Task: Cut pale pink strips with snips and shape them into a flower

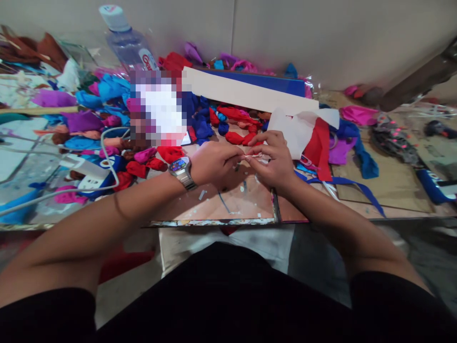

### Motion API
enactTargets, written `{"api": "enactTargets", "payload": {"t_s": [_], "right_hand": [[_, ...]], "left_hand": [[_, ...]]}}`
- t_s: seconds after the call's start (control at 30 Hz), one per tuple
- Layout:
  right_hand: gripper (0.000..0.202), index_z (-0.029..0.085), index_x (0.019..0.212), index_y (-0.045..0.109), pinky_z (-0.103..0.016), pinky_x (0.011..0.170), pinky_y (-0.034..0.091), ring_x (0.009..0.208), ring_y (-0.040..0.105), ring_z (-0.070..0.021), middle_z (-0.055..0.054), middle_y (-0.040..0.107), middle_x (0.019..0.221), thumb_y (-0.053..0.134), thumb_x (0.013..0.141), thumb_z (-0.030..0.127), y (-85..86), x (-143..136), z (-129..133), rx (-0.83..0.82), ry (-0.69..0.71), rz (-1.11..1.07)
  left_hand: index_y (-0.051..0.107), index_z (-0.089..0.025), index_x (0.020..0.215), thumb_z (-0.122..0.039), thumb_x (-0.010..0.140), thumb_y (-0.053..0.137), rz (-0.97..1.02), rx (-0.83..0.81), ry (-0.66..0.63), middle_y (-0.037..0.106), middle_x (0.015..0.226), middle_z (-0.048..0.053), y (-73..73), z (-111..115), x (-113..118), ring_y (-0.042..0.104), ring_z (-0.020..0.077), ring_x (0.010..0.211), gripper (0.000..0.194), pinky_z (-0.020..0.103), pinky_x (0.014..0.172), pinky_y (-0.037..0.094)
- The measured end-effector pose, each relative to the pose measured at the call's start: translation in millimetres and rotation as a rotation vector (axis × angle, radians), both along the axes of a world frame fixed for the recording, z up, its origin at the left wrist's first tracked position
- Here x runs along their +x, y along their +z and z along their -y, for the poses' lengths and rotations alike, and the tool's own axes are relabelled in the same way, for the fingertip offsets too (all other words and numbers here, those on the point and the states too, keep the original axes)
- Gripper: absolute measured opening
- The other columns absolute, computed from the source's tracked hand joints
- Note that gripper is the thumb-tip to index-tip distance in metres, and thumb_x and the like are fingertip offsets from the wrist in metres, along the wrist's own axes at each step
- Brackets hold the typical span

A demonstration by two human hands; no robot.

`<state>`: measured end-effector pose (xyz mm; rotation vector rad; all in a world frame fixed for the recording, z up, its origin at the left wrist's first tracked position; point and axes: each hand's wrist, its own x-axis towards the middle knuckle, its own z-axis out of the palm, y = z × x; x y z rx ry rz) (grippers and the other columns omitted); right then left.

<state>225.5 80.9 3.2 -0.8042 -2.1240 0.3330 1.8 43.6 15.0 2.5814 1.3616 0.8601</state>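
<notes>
Over the front middle of the table, my left hand (217,162) and my right hand (273,157) meet with their fingertips pinched. Between them is a small, thin whitish strip (252,156), perhaps paper or thread; its kind is too small to make out. A watch (181,171) with a metal band is on my left wrist. Just behind my right hand lies a white sheet (291,133) that looks like paper or fabric, beside a red cloth strip (323,150). Red cloth knots (243,137) lie behind my fingers.
Bunched cloth pieces (84,121) in several colours crowd the left, crossed by a white cable (107,157). A plastic bottle (123,40) stands at the back left. A long cream board (250,90) lies behind. At right are cardboard (389,186) and a blue ribbon (352,183).
</notes>
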Motion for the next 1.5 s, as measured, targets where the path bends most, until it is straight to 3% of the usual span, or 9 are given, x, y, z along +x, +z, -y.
{"api": "enactTargets", "payload": {"t_s": [0.17,0.47,0.6,0.8,0.97,1.1,1.17,1.3,1.5], "right_hand": [[0.011,0.026,0.086,0.07,-0.051,0.104,0.045,0.116,0.061,-0.0292,-0.006,0.074,0.113,0.071,0.094,0.033,-1.5,-2.3,0.0,-0.04,0.071,-0.016],[0.017,0.026,0.087,0.072,-0.053,0.103,0.047,0.113,0.061,-0.03,-0.007,0.073,0.111,0.072,0.096,0.04,-1.9,-3.5,1.1,-0.006,0.041,-0.038],[0.012,0.029,0.09,0.078,-0.057,0.105,0.045,0.12,0.057,-0.0327,-0.006,0.074,0.112,0.073,0.095,0.038,-0.8,-0.9,1.9,0.046,0.027,0.018],[0.014,0.029,0.086,0.077,-0.061,0.106,0.044,0.118,0.056,-0.0337,-0.005,0.074,0.109,0.073,0.094,0.041,-0.7,1.3,1.5,0.036,0.007,-0.011],[0.016,0.028,0.079,0.074,-0.06,0.104,0.045,0.116,0.057,-0.0335,-0.006,0.074,0.106,0.073,0.093,0.037,0.9,0.5,1.6,0.028,0.029,-0.018],[0.017,0.026,0.075,0.07,-0.057,0.103,0.046,0.114,0.057,-0.0317,-0.005,0.075,0.104,0.074,0.09,0.034,2.0,-0.1,1.2,0.017,0.072,-0.028],[0.018,0.026,0.073,0.069,-0.057,0.103,0.045,0.114,0.057,-0.0318,-0.005,0.074,0.104,0.074,0.089,0.033,0.8,0.2,0.1,-0.002,0.083,-0.017],[0.016,0.026,0.075,0.07,-0.057,0.103,0.043,0.116,0.056,-0.0326,-0.005,0.074,0.105,0.075,0.088,0.033,-4.5,2.2,-3.7,0.004,0.064,0.036],[0.01,0.026,0.095,0.077,-0.061,0.105,0.037,0.122,0.055,-0.0366,-0.007,0.075,0.118,0.074,0.093,0.035,-4.2,4.8,-4.0,0.094,0.025,0.229]], "left_hand": [[0.08,-0.019,0.102,-0.036,0.106,0.051,-0.128,0.11,-0.038,0.079,0.083,0.007,-3.8,0.9,1.1,0.073,0.0203,0.078,0.034,0.032,0.064,0.041],[0.08,-0.021,0.102,-0.042,0.105,0.055,0.062,-0.025,-0.013,0.08,0.085,0.004,-0.8,1.5,0.2,0.071,0.017,0.072,0.033,0.03,0.066,0.041],[0.08,-0.021,0.1,-0.037,0.104,0.055,0.035,-0.049,-0.009,0.08,0.085,0.004,-2.9,-0.3,-0.5,0.07,0.017,0.071,0.031,0.03,0.064,0.039],[0.08,-0.02,0.099,-0.045,0.105,0.054,0.055,-0.05,0.016,0.077,0.078,0.004,-3.8,0.2,0.8,0.066,0.016,0.066,0.037,0.03,0.064,0.038],[0.078,-0.02,0.097,-0.035,0.106,0.051,-0.064,-0.008,0.011,0.078,0.083,0.006,-0.7,2.4,3.0,0.069,0.0185,0.073,0.032,0.031,0.063,0.035],[0.077,-0.019,0.101,-0.032,0.105,0.05,-0.131,-0.013,-0.021,0.079,0.091,0.007,-9.9,2.1,4.9,0.071,0.0205,0.079,0.029,0.033,0.064,0.036],[0.076,-0.02,0.104,-0.034,0.106,0.049,-0.074,-0.008,0.004,0.08,0.093,0.008,-18.8,1.6,6.4,0.071,0.0203,0.08,0.031,0.032,0.065,0.037],[0.076,-0.019,0.1,-0.037,0.106,0.049,0.013,-0.052,0.036,0.076,0.08,0.007,-32.5,1.3,8.8,0.067,0.0182,0.07,0.033,0.031,0.063,0.037],[0.077,-0.02,0.1,-0.034,0.104,0.047,-0.041,-0.064,0.08,0.077,0.083,0.007,-30.4,1.4,8.2,0.066,0.0202,0.071,0.034,0.033,0.063,0.033]]}}
